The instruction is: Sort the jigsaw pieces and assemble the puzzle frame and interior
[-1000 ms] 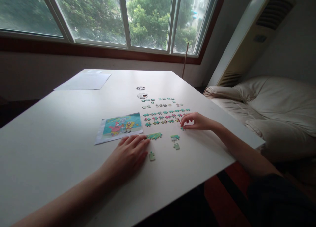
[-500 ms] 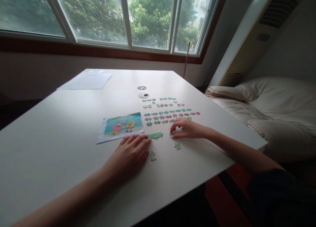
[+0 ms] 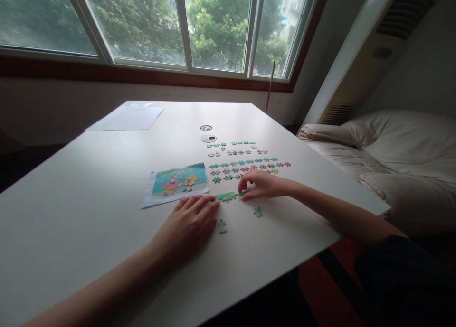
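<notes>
On the white bench point(image 3: 107, 180), a joined puzzle strip point(image 3: 226, 197) lies between the left hand point(image 3: 193, 215), its fingers extended flat, and the right hand point(image 3: 262, 183), its fingers pinching a small puzzle section point(image 3: 241, 194).

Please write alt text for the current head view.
A person's right-hand grip holds a small green puzzle section beside a joined strip on a white table; the left-hand grip rests at the strip's other end. Loose pieces and a cartoon picture lie nearby.
</notes>
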The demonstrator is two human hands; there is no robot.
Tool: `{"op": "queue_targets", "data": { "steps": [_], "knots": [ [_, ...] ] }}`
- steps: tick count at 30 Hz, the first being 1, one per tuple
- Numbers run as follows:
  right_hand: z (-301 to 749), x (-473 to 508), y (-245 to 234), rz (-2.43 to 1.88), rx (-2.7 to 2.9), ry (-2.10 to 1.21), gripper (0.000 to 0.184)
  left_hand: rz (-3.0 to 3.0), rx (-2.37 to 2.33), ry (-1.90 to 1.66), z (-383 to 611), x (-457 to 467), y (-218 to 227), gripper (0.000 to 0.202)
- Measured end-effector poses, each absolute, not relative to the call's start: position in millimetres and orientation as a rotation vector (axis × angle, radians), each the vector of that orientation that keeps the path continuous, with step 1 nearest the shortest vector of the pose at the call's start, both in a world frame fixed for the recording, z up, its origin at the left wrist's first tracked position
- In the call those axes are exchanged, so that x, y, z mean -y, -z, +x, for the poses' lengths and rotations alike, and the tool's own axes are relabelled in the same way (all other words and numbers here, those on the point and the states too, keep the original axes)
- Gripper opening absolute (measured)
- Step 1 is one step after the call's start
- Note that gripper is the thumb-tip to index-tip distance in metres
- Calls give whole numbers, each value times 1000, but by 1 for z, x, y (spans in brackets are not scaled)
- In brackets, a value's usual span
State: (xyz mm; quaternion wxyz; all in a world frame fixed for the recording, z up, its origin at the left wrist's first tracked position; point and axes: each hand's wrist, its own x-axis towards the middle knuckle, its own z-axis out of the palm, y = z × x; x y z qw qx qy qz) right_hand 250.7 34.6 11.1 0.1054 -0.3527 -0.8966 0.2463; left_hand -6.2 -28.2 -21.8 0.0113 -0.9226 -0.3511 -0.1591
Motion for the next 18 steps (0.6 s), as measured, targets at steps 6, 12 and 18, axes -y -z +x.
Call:
{"op": "queue_targets", "data": {
  "steps": [6,12,18],
  "knots": [
    [249,-40,-12,-1171,2681,-810,25,-2881,1098,485,-6,28,22,29],
    [248,-38,-13,-1173,2657,-819,24,-2883,1098,485,-6,29,22,29],
    [242,-38,-9,-1149,2625,-756,23,-2881,1097,493,-5,28,22,30]
  ]
}}
